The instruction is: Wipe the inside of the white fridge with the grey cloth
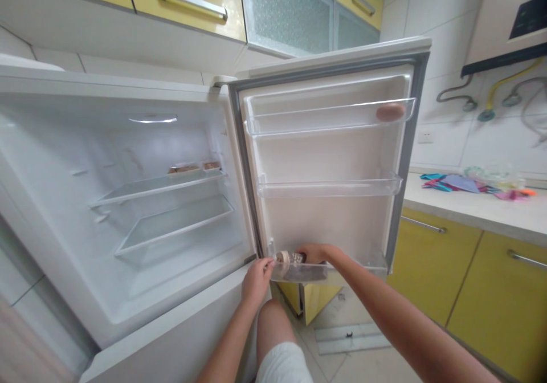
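Near my left fingers (268, 263), the lower door bin (316, 273) is smooth clear plastic, the cabinet door (188, 23) glossy, its handle (194, 3) polished metal.

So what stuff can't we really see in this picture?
Head view: the fingertips of the right hand, hidden by the hand itself.
Head view: what the brown oval thing is, blurred behind the clear top bin.
Head view: what the brown items on the upper shelf are, too small.
Head view: the rest of the wall box, cut off by the edge.
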A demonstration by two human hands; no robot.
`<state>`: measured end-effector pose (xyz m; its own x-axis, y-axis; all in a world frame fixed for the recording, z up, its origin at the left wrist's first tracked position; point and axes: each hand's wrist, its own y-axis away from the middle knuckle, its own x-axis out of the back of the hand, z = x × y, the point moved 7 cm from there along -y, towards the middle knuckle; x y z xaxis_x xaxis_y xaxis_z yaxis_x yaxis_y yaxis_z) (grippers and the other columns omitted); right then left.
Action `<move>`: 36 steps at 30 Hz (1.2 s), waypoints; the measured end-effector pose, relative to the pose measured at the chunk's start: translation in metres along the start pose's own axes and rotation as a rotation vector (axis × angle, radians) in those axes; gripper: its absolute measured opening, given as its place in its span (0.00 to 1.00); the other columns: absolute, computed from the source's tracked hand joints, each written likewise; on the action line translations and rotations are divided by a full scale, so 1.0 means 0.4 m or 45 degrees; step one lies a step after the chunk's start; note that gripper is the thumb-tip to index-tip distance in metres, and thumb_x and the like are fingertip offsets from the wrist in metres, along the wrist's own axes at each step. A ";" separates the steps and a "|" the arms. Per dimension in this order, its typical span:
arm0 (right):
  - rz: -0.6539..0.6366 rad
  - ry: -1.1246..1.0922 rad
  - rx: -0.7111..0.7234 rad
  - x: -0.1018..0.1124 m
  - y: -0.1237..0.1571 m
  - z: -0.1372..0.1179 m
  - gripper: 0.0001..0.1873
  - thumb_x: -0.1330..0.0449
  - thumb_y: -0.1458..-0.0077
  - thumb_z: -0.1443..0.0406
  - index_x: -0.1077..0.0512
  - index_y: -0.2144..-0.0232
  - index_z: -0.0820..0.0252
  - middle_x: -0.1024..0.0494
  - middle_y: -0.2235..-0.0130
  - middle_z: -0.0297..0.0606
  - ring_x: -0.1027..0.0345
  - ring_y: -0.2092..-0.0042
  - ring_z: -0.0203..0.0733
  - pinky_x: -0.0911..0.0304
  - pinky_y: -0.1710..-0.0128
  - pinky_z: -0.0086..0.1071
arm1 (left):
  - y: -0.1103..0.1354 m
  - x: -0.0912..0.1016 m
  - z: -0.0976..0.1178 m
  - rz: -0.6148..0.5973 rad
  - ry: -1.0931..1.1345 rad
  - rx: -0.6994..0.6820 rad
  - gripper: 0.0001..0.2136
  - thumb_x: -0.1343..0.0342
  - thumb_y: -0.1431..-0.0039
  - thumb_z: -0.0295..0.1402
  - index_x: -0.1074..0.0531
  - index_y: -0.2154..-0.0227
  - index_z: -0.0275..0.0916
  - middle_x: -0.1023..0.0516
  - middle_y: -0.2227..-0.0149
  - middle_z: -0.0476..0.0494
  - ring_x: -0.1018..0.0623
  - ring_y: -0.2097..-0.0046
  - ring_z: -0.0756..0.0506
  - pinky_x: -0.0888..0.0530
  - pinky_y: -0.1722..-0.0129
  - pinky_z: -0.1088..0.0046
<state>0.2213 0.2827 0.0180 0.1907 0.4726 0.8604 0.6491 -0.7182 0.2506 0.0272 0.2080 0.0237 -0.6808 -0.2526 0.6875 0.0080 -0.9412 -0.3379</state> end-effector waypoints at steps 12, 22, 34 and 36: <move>0.283 0.370 -0.258 0.070 0.329 0.212 0.15 0.38 0.54 0.68 0.20 0.61 0.59 0.16 0.59 0.46 0.23 0.56 0.53 0.34 0.59 0.36 | 0.005 0.007 0.009 -0.027 0.037 -0.059 0.19 0.56 0.34 0.45 0.23 0.59 0.40 0.18 0.55 0.37 0.21 0.52 0.41 0.27 0.48 0.63; 0.970 0.640 -0.363 0.252 0.452 0.112 0.23 0.44 0.47 0.71 0.24 0.50 0.54 0.19 0.50 0.44 0.26 0.51 0.51 0.36 0.52 0.38 | 0.008 0.003 0.002 -0.018 0.049 -0.046 0.18 0.57 0.35 0.45 0.24 0.58 0.42 0.19 0.55 0.38 0.21 0.55 0.42 0.26 0.51 0.63; 1.960 1.073 -0.144 0.327 0.587 0.043 0.22 0.46 0.41 0.72 0.25 0.47 0.53 0.20 0.51 0.43 0.32 0.49 0.50 0.42 0.45 0.41 | 0.009 -0.003 -0.002 -0.012 0.052 -0.057 0.19 0.57 0.34 0.46 0.24 0.57 0.42 0.20 0.54 0.39 0.21 0.54 0.42 0.26 0.49 0.63; 1.931 1.066 -0.152 0.317 0.570 0.050 0.22 0.46 0.41 0.72 0.25 0.47 0.52 0.21 0.49 0.43 0.33 0.47 0.50 0.42 0.45 0.42 | 0.011 -0.003 -0.004 -0.008 0.056 -0.056 0.19 0.57 0.34 0.46 0.25 0.57 0.42 0.20 0.54 0.39 0.21 0.54 0.42 0.26 0.49 0.63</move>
<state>0.4083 0.1892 0.1755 0.1018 -0.9449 0.3112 0.2082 -0.2856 -0.9355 0.0270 0.2044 0.0203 -0.7120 -0.2359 0.6614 -0.0277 -0.9317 -0.3621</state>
